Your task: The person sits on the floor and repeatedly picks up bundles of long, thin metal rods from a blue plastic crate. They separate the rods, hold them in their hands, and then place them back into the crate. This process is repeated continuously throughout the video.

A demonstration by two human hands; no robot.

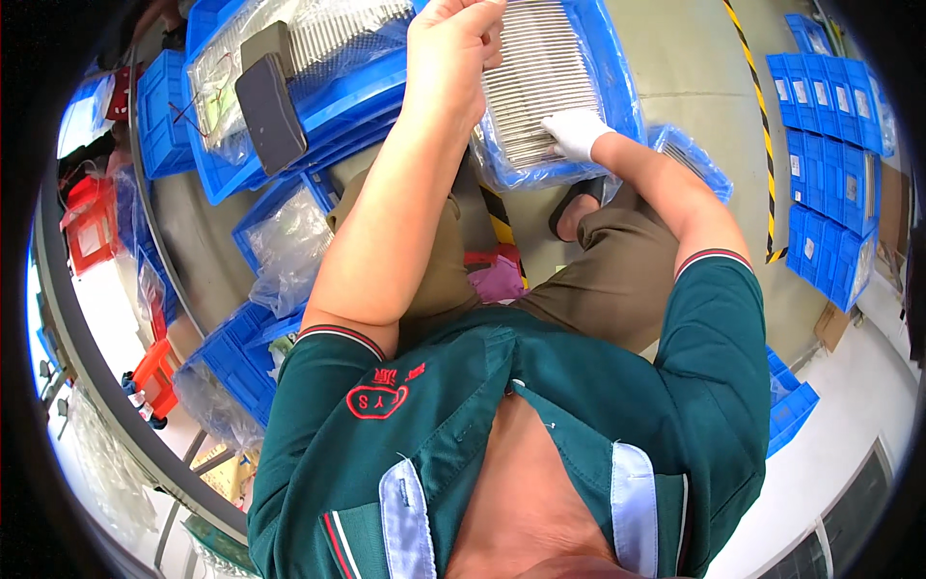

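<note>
At the upper centre of the frame, thin silvery rods [526, 72] lie in rows in a blue bin [617, 72] lined with clear plastic. The bare left hand [451, 39] is at the top edge by the bin's left side, fingers curled together; I cannot tell whether they grip anything. The white-gloved right hand [577, 133] lies over the rods near the bin's lower right, fingertips on or just above them; whether they clamp any is unclear. A dark flat case [270, 114] sits upper left; blue crates [831, 179] stand stacked at right.
</note>
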